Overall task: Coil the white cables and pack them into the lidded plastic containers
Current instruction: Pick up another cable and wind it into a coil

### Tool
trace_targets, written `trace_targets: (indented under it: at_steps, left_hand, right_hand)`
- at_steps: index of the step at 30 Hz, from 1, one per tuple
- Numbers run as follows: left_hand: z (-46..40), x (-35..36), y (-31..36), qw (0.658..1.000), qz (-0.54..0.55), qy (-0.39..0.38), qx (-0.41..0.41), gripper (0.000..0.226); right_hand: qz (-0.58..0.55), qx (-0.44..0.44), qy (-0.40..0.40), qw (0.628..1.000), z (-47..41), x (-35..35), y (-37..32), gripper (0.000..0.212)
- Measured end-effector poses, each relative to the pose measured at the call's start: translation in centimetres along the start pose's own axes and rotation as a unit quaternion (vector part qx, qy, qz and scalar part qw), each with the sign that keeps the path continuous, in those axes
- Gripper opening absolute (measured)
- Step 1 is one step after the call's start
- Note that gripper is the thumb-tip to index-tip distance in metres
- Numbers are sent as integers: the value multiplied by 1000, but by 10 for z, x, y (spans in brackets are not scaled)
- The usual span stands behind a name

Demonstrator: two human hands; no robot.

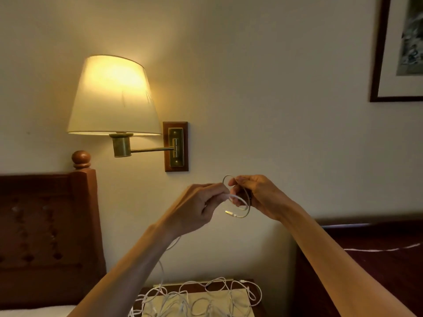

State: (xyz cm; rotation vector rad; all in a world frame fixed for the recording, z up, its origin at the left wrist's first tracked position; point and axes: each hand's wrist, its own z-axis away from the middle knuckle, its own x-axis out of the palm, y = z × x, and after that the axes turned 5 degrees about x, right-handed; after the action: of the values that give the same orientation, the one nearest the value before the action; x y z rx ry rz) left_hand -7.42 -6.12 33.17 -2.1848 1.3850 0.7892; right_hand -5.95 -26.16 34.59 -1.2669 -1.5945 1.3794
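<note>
Both hands are raised in front of the wall, holding one white cable (243,203) wound into a small loop. My right hand (261,196) pinches the top of the loop. My left hand (201,205) grips the cable just left of the loop, and the free length hangs down from it toward the table. The cable's plug end (230,213) sticks out at the loop's bottom. A tangled heap of several more white cables (196,298) lies on the small wooden nightstand (256,282) below. No plastic container is in view.
A lit wall lamp (114,97) hangs on a brass arm up left. A wooden headboard (48,225) stands at left. A dark wooden surface (377,266) at right carries another white cable (380,249). A framed picture (398,49) hangs at top right.
</note>
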Motion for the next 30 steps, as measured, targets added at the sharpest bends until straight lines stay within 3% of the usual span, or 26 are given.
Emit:
trace_targets:
  at_steps: [10, 15, 20, 24, 27, 30]
  left_hand:
    - [-31, -28, -6, 987, -95, 131, -10, 17]
    - [-27, -30, -17, 981, -71, 167, -62, 21]
    - [-5, -10, -31, 984, 70, 117, -118, 32]
    - [31, 30, -48, 956, 159, 102, -223, 33]
    - [52, 51, -50, 959, 123, 40, -251, 34]
    - [39, 45, -27, 976, 49, -111, -182, 38]
  right_hand:
    - [-93, -28, -74, 993, 27, 26, -3, 34]
    - [-226, -46, -153, 961, 36, 34, 3, 25]
    - [-357, -24, -161, 920, 32, 17, -21, 22]
    - [-404, -25, -112, 908, 31, -6, -36, 24]
    - [-386, -23, -42, 921, 33, -20, -42, 20]
    - [-270, -30, 46, 961, 33, -19, -37, 23]
